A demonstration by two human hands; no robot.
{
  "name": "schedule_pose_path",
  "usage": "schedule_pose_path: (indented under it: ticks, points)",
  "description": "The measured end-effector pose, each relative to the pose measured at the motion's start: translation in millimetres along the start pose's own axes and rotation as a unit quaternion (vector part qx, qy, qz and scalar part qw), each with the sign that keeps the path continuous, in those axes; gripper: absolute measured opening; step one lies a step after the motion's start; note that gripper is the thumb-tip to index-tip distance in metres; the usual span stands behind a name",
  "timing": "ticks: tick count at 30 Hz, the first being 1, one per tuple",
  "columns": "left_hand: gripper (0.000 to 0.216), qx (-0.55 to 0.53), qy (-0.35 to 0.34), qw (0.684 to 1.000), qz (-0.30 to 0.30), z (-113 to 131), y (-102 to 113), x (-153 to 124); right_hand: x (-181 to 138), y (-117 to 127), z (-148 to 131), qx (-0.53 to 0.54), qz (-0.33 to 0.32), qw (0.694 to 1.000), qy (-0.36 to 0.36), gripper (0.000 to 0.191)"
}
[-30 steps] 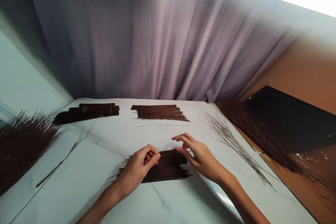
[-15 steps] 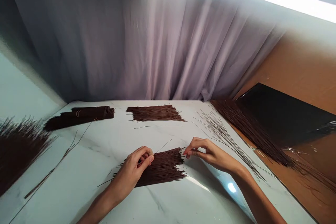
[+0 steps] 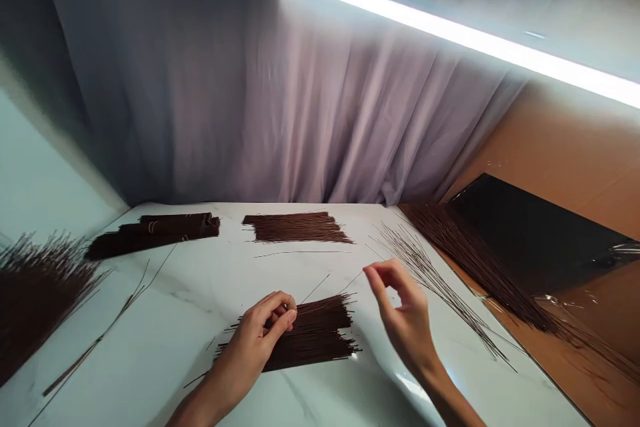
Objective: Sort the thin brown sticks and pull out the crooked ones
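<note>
A flat bundle of thin dark brown sticks lies on the white marbled table in front of me. Over its left part, my left hand is closed, thumb against the curled fingers; something tan shows at a fingertip, and what is pinched there I cannot make out. One loose thin stick slants up beside these fingers. Beyond the bundle's right end, my right hand pinches the end of a single thin stick between thumb and forefinger. That stick slopes down toward the bundle's top edge.
Another flat stick bundle lies farther back, with tied rolls to its left. A brushy pile stands at far left. Loose sticks spread at right, beside a thick bundle and a black sheet. A curtain hangs behind.
My right hand has lifted and turned upward from the bundle's right end, drawing a thin stick with it. The left hand stays over the bundle. The camera view has tilted up slightly.
</note>
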State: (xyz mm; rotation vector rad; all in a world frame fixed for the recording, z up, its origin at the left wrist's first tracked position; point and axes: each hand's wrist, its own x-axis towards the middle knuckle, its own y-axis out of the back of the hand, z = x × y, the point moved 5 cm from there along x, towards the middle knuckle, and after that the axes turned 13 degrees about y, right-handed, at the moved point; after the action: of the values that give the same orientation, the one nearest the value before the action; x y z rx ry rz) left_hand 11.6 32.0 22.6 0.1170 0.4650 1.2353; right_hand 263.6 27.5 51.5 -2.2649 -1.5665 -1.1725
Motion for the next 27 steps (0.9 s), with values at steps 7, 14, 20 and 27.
schedule_pose_path:
  ticks: [7, 14, 20, 27]
  points:
    - [0.033, -0.148, -0.002, 0.989, 0.011, 2, -12, 1, -57, -72, -36, 0.153, -0.174, 0.966, -0.116, 0.039]
    - [0.03, -0.269, -0.013, 0.956, 0.116, 22, -21, -16, -73, -102, -50, 0.366, -0.2, 0.885, -0.207, 0.04]
    - [0.028, -0.287, -0.024, 0.952, 0.109, 22, -30, -15, -83, -110, -44, 0.344, -0.208, 0.895, -0.195, 0.039]
    - [0.013, -0.033, -0.062, 0.991, 0.112, 1, -14, 10, -19, -42, -11, -0.035, -0.233, 0.969, -0.078, 0.034]
